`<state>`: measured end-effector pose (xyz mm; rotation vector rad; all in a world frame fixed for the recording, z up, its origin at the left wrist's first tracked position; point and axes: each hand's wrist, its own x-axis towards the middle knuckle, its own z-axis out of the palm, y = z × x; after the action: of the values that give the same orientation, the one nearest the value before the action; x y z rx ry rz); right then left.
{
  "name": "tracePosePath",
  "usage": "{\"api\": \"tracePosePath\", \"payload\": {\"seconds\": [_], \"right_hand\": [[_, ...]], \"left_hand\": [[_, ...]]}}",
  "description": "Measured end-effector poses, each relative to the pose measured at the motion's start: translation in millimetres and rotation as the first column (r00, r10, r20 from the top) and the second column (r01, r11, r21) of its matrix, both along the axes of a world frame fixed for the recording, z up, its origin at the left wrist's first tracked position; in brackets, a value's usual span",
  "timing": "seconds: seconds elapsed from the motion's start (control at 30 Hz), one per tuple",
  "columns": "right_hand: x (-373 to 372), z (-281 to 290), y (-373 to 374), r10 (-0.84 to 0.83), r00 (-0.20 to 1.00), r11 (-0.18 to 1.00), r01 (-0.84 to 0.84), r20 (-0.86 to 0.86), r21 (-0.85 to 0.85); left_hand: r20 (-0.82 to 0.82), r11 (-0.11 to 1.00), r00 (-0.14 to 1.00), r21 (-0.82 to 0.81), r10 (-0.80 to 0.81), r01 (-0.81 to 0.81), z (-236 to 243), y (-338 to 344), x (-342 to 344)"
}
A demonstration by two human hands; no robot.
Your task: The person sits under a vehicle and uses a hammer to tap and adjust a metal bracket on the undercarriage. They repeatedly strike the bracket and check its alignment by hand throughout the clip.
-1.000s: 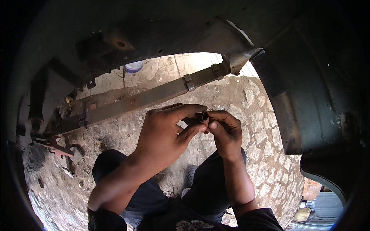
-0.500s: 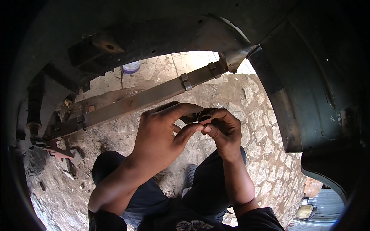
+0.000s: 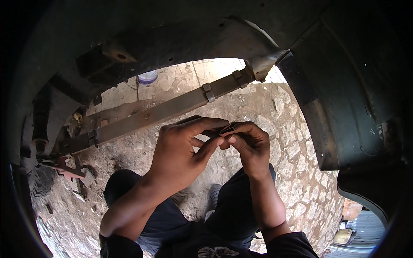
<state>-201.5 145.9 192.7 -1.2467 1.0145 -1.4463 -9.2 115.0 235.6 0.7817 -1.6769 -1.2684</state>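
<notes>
Between my two hands is a small folded sheet, reddish-brown on one side and dark on the other. It looks like sandpaper, but its kind is not certain. My left hand pinches its left side between thumb and fingers. My right hand grips the other side, thumb at the near edge, and both hands hide part of it. Just beyond my hands, a long brown leaf spring with metal clips runs slantwise from lower left to upper right.
A dark vehicle body arches above and to the right. On the left are a shock absorber and a red metal stand. A white-and-purple tub stands beyond the spring. Stony ground lies below; corrugated metal is at lower right.
The curled sheet has been folded flatter between my fingers. Both hands keep nearly the same place and grip.
</notes>
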Motion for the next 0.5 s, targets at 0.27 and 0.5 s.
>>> {"api": "tracePosePath", "payload": {"seconds": [0.27, 0.5], "right_hand": [[-0.2, -0.7, 1.9, -0.062, 0.998, 0.998, 0.061, 0.015, 0.017], [5.7, 6.4, 3.4, -0.112, 0.987, 0.994, 0.112, 0.118, 0.008]], "left_hand": [[-0.051, 1.000, 0.999, 0.016, 0.016, -0.016, -3.6, 4.6, -4.9], [-0.066, 0.992, 0.993, -0.067, 0.098, -0.103, -9.4, 4.8, -12.3]]}}
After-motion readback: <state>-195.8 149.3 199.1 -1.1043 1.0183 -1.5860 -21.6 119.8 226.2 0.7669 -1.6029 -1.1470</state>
